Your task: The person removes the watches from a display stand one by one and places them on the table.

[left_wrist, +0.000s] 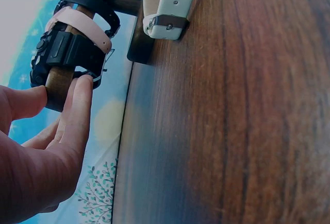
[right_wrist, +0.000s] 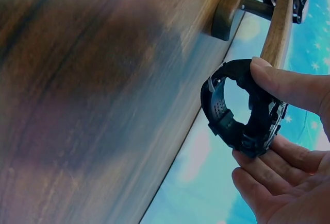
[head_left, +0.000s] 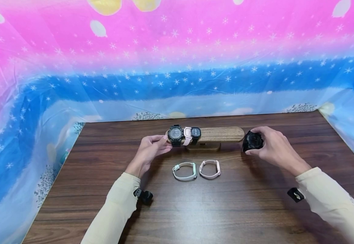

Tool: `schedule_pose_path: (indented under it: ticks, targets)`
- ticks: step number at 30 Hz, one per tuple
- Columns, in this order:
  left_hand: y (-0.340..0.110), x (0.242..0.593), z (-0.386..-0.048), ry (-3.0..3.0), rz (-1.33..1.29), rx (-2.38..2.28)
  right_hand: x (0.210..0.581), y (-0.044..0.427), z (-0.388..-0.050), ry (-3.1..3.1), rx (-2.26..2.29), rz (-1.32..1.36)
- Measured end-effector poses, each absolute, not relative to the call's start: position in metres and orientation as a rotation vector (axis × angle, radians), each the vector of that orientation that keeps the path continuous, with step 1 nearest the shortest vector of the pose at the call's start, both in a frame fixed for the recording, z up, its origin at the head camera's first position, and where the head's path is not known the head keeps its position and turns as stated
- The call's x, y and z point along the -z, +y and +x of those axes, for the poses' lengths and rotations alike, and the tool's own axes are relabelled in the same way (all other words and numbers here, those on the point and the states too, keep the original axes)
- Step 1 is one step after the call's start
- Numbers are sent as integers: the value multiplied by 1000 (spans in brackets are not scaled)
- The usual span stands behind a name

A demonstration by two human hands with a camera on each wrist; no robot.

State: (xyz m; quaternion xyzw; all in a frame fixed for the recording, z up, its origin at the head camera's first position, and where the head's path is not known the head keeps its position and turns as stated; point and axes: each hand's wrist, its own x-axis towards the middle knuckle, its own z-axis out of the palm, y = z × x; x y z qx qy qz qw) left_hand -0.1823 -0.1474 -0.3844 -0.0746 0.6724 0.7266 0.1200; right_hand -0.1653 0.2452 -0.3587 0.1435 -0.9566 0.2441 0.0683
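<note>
A wooden watch stand (head_left: 222, 134) with a horizontal bar carries a chunky black watch (head_left: 175, 133), a pink-strapped watch (head_left: 187, 135) and a dark square-faced watch (head_left: 196, 132) on its left half. My left hand (head_left: 148, 150) pinches the bar's left end between thumb and fingers, beside the chunky watch. At the bar's right end, my right hand (head_left: 275, 145) holds another black watch (right_wrist: 242, 108) by its case, the buckled strap forming a loop. In the right wrist view that loop is close to the bar's end; whether the bar enters it I cannot tell.
On the brown wooden table (head_left: 225, 213), in front of the stand, lie a pale mint-strapped watch (head_left: 184, 171) and a pale pink-strapped one (head_left: 209, 169), both buckled into loops. A patterned pink and blue cloth (head_left: 177, 78) hangs behind the table and along its sides.
</note>
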Motion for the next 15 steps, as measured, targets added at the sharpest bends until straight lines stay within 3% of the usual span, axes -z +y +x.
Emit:
schedule_pose_path:
  ticks: [15]
  targets:
    - [-147,385,-182,1968,-210,-2124,367,242,-152,-2925,-846,422]
